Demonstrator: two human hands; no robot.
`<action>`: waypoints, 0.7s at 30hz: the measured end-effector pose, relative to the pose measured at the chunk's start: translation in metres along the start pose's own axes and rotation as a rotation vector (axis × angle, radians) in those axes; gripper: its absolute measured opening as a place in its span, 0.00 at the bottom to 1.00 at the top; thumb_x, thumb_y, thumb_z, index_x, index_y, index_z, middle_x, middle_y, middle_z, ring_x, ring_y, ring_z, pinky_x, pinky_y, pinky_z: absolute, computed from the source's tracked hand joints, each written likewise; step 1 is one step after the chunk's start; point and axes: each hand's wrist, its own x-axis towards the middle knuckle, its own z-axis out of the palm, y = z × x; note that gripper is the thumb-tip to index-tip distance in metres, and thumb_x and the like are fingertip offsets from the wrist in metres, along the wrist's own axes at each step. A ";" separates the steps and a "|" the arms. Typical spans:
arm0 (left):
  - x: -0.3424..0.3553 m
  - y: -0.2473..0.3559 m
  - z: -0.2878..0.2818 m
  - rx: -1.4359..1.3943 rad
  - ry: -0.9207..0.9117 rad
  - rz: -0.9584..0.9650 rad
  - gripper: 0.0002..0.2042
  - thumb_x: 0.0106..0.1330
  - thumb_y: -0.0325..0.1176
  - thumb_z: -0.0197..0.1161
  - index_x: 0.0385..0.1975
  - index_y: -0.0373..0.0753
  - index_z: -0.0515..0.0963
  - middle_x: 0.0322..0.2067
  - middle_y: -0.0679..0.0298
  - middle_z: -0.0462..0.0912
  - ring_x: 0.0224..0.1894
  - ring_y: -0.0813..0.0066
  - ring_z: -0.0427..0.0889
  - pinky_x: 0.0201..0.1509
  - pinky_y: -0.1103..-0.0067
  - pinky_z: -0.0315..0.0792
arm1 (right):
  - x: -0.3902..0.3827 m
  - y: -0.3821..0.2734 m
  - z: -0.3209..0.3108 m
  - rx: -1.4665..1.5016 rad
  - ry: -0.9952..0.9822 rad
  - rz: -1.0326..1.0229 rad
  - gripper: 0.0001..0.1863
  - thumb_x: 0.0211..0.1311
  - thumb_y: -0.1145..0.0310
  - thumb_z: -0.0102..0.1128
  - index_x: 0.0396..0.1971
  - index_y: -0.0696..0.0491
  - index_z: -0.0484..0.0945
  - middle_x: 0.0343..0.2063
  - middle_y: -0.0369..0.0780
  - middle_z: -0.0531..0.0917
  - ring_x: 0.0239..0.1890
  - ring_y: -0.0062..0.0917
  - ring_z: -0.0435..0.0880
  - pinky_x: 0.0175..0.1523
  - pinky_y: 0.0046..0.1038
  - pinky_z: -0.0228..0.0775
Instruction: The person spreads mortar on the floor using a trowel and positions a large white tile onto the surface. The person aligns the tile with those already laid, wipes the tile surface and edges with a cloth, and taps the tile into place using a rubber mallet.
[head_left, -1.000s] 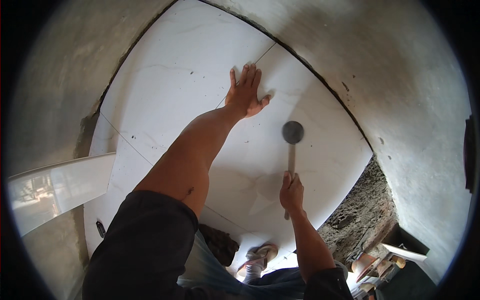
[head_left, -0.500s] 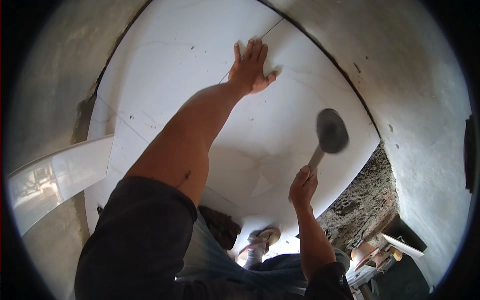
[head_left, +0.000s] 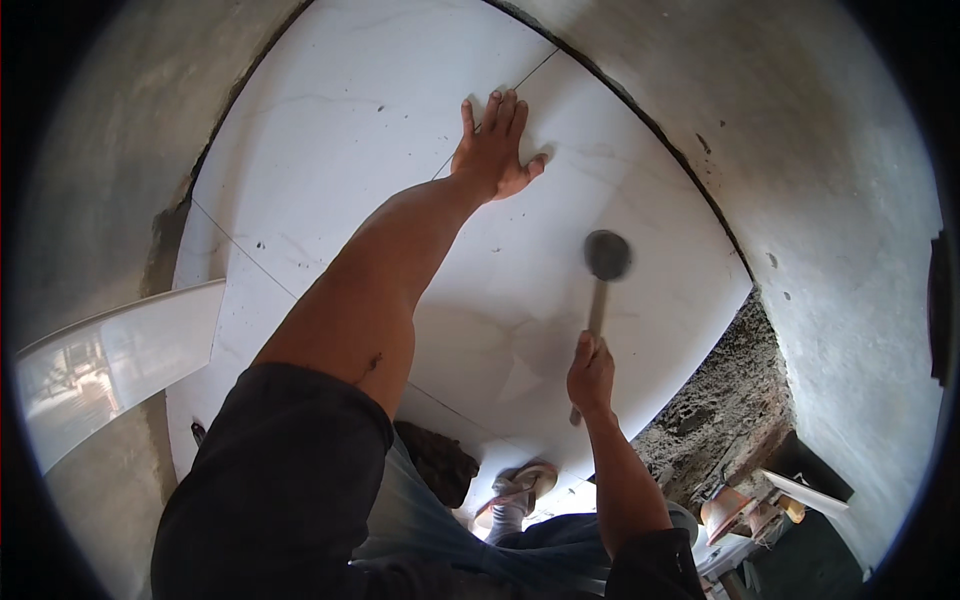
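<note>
Left hand (head_left: 494,150) lies flat, fingers spread, on the white tile (head_left: 380,120) in the upper middle of the frame. Right hand (head_left: 591,375) is wrapped around the mallet (head_left: 605,258) handle, head raised at centre right. Tapping step; next blow wants gentle, square contact.

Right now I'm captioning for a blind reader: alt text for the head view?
A left hand presses flat on a white tile while the right hand holds a mallet over it. Grey cement surrounds the tiles.
</note>
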 end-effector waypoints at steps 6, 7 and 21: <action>0.001 -0.002 0.001 -0.018 0.004 0.017 0.40 0.67 0.60 0.38 0.70 0.36 0.45 0.72 0.54 0.41 0.75 0.59 0.36 0.73 0.51 0.33 | -0.003 -0.004 0.002 0.011 -0.015 -0.044 0.19 0.72 0.56 0.42 0.31 0.59 0.68 0.17 0.46 0.73 0.19 0.39 0.73 0.27 0.38 0.63; 0.001 -0.003 0.002 -0.044 0.016 0.024 0.40 0.67 0.60 0.38 0.70 0.36 0.44 0.72 0.55 0.41 0.75 0.59 0.36 0.73 0.51 0.33 | -0.004 -0.004 0.002 -0.012 -0.011 0.006 0.19 0.72 0.56 0.42 0.31 0.59 0.68 0.17 0.46 0.72 0.19 0.38 0.73 0.26 0.38 0.62; 0.002 -0.004 0.011 -0.009 0.064 0.022 0.40 0.66 0.61 0.37 0.70 0.37 0.44 0.72 0.55 0.42 0.74 0.58 0.38 0.73 0.49 0.32 | -0.009 0.007 -0.010 -0.030 0.020 -0.036 0.24 0.71 0.51 0.43 0.30 0.59 0.70 0.16 0.43 0.70 0.20 0.33 0.71 0.27 0.35 0.63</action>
